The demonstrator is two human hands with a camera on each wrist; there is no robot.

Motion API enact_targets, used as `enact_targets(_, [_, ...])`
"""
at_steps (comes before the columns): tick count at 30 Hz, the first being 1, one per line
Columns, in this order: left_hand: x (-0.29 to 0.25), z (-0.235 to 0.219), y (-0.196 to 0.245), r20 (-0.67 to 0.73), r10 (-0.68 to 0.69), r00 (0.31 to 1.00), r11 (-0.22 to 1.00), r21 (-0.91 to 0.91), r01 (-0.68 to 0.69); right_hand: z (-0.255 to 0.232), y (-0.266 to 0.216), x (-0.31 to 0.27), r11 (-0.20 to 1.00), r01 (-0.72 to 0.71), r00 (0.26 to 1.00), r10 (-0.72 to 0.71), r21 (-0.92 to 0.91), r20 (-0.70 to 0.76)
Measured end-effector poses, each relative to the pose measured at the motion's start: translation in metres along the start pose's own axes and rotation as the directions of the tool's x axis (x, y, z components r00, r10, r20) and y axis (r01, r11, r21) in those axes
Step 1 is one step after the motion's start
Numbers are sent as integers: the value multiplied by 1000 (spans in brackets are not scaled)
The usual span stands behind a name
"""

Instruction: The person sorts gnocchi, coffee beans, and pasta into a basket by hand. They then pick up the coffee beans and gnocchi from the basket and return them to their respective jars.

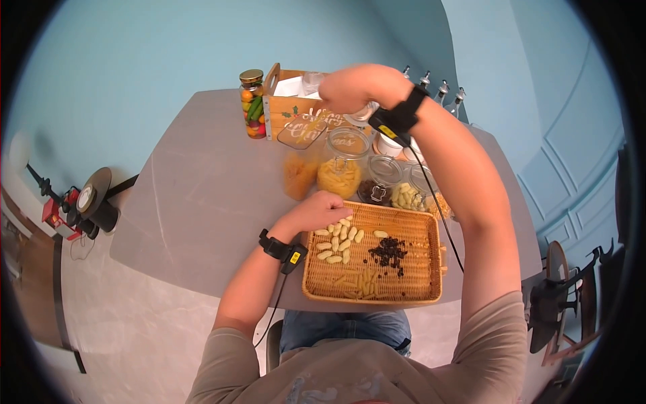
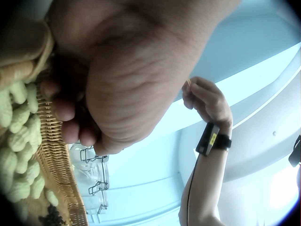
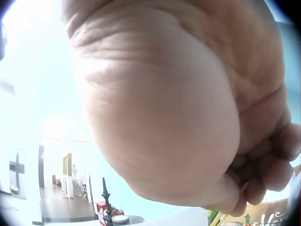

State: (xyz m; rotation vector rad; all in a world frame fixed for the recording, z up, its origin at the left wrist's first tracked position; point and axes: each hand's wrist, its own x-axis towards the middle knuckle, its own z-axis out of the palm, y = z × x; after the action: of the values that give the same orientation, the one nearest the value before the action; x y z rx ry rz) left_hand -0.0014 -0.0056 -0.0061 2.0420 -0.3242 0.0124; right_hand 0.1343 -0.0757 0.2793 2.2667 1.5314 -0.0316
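My left hand (image 1: 319,213) is at the far left corner of a wicker basket (image 1: 373,296), its curled fingers gripping the rim. Close by lie peanuts (image 1: 334,244). My right hand (image 1: 353,89) is raised over the Christmas wooden crate (image 1: 286,114). A thin yellowish piece (image 2: 189,82) shows between its fingertips in the left wrist view; its kind cannot be told. Also in the basket are a dark dried pile (image 1: 389,252) and pale pasta tubes (image 1: 363,283). Behind it stand a jar of orange pieces (image 1: 299,175) and a pasta jar (image 1: 338,177).
More clip-top jars hold dark pieces (image 1: 374,192) and peanuts (image 1: 407,196). A tall jar of colourful vegetables (image 1: 253,108) stands beside the crate. Bottles with pourers (image 1: 441,93) are at the back right. The grey table (image 1: 188,182) extends left; a cable (image 1: 437,202) hangs from the right wrist.
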Motion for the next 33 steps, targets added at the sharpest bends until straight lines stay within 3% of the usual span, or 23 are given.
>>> enact_targets(3, [-3, -3, 10, 8, -15, 1000, 1000, -4, 15, 17, 26, -48, 974, 97, 990, -72, 207, -124])
enact_targets(6, [-5, -3, 17, 19, -63, 998, 995, -73, 65, 35, 33, -97, 888, 149, 978, -66, 435, -200])
enact_targets(9, [-5, -3, 20, 21, -47, 999, 998, -43, 48, 49, 35, -137, 831, 94, 983, 10, 548, -183])
enact_targets(10, [-5, -3, 21, 22, -68, 997, 996, -51, 69, 63, 39, -146, 797, 161, 966, -7, 582, -257])
enact_targets(15, [-4, -3, 20, 23, -100, 995, 994, -29, 101, 138, 33, -184, 627, 38, 985, 107, 778, -134])
enact_targets(17, [-5, -2, 19, 19, -121, 992, 992, -40, 122, 175, 25, -193, 578, -31, 989, 135, 816, -58])
enact_targets(18, [-5, -2, 19, 19, -134, 991, 990, -43, 135, 189, 22, -196, 619, -115, 989, 147, 777, 29])
enact_targets(22, [-4, -2, 16, 43, -158, 986, 985, -58, 161, 253, 9, -205, 702, -174, 983, 165, 690, 80])
enact_targets(25, [-3, -4, 14, 51, -151, 987, 987, -38, 153, 292, 2, -204, 660, -109, 983, 181, 743, -17])
enact_targets(28, [-4, -3, 17, 50, -159, 986, 986, -50, 162, 308, -3, -203, 680, -79, 982, 177, 729, -59])
enact_targets(33, [-3, -3, 15, 43, -139, 989, 990, -24, 140, 304, -6, -209, 654, -163, 966, 259, 739, -16])
